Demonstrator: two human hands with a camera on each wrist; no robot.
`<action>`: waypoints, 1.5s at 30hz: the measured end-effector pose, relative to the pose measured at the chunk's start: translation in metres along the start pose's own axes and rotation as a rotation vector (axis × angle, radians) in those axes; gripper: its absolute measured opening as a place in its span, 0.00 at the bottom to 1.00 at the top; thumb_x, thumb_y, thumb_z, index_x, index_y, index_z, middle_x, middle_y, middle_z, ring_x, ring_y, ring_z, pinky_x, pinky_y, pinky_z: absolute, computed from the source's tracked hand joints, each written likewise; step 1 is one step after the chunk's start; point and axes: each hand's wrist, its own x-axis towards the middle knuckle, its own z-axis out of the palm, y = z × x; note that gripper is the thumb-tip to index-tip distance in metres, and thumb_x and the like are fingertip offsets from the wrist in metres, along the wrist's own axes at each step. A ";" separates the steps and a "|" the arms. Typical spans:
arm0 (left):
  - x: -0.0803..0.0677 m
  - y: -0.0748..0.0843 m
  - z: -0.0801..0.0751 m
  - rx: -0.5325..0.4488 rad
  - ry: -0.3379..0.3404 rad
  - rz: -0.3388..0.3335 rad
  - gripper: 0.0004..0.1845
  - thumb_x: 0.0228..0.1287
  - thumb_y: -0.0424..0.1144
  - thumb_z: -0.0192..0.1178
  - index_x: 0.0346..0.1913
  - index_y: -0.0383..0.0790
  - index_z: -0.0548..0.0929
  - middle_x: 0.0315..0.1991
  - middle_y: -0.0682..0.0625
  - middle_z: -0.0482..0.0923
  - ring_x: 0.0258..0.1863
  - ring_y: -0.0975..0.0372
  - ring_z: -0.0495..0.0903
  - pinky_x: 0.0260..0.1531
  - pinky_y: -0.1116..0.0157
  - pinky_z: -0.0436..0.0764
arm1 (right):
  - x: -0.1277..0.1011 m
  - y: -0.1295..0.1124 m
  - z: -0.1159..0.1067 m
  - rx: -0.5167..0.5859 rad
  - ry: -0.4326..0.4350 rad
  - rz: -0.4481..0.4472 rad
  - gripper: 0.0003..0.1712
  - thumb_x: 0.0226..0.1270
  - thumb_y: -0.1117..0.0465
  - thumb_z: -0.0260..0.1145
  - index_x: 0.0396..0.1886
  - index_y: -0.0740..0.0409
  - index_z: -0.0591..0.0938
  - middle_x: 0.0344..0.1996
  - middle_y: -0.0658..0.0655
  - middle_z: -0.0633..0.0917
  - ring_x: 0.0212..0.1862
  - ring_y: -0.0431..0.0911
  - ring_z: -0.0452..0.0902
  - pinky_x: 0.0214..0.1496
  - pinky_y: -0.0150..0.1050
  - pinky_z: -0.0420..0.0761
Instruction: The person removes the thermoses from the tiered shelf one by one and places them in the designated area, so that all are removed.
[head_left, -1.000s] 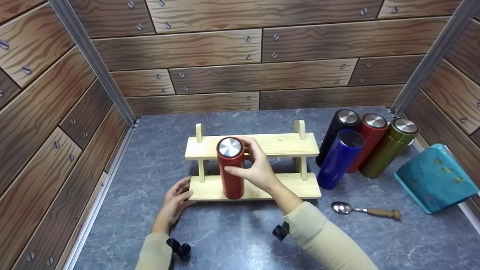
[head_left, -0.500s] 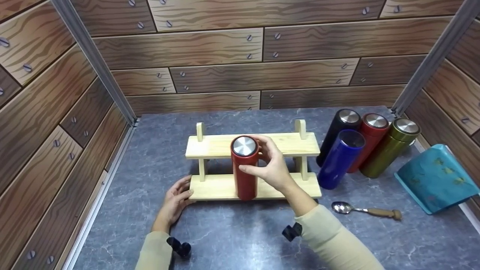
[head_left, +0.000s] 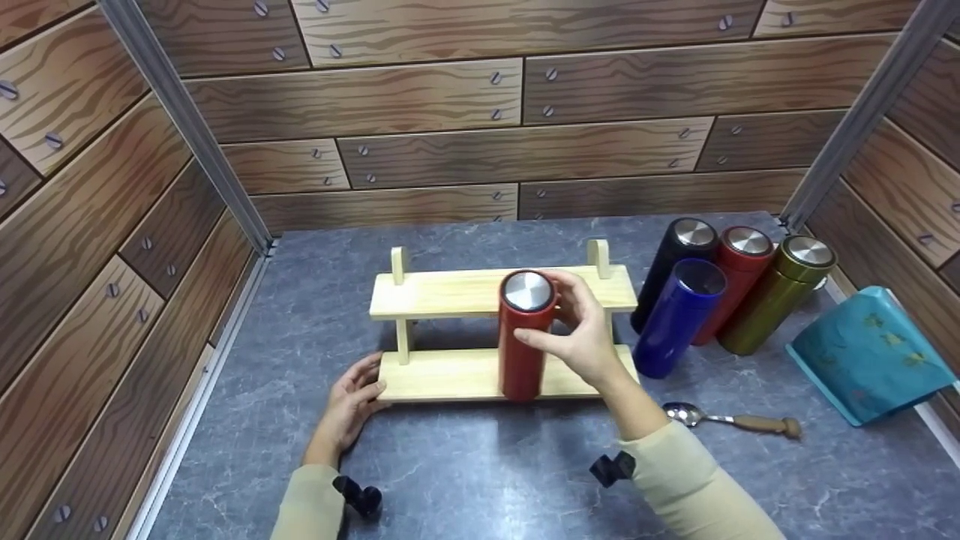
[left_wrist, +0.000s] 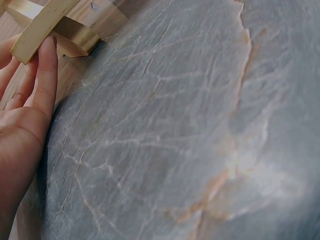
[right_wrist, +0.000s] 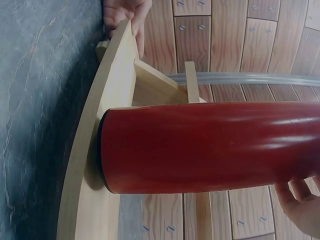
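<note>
A two-tier wooden shelf (head_left: 442,375) stands in the middle of the table. My left hand (head_left: 352,401) holds the left end of its lower board; in the left wrist view the fingers (left_wrist: 46,75) meet the board's edge. My right hand (head_left: 581,341) grips a red thermos flask (head_left: 523,360) with a silver lid, thumb in front and fingers behind. The flask is upright over the front right part of the lower board. In the right wrist view its base is at the board (right_wrist: 92,200), and I cannot tell whether it touches.
Black (head_left: 660,277), blue (head_left: 675,322), red (head_left: 739,274) and olive-green (head_left: 772,304) flasks stand close together right of the shelf. In front of them lies a slotted spoon (head_left: 761,425) with a wooden handle. A turquoise container (head_left: 870,360) is at the far right. Wood-patterned walls enclose the table.
My right hand has moved the red thermos flask rightward along the lower board, from left of the middle to right of it. My left hand has stayed at the shelf's end.
</note>
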 end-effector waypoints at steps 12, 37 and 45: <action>0.000 0.000 -0.001 -0.020 0.001 0.005 0.32 0.56 0.24 0.60 0.65 0.35 0.66 0.54 0.39 0.69 0.43 0.52 0.76 0.35 0.58 0.79 | -0.017 -0.002 -0.045 -0.025 0.117 -0.004 0.41 0.37 0.79 0.75 0.57 0.69 0.70 0.47 0.61 0.80 0.46 0.51 0.77 0.47 0.40 0.76; -0.002 -0.003 -0.002 0.009 -0.032 0.023 0.31 0.58 0.25 0.59 0.66 0.34 0.64 0.57 0.38 0.68 0.46 0.52 0.76 0.38 0.57 0.79 | -0.044 -0.017 -0.113 -0.045 0.322 -0.014 0.44 0.34 0.86 0.70 0.58 0.69 0.70 0.46 0.60 0.81 0.46 0.48 0.76 0.44 0.34 0.75; 0.001 -0.001 0.000 -0.005 -0.025 0.016 0.32 0.57 0.24 0.60 0.66 0.34 0.65 0.57 0.39 0.68 0.45 0.52 0.76 0.36 0.58 0.80 | -0.050 -0.030 -0.140 -0.080 0.363 -0.013 0.43 0.34 0.86 0.70 0.57 0.68 0.71 0.46 0.58 0.81 0.44 0.47 0.76 0.43 0.32 0.76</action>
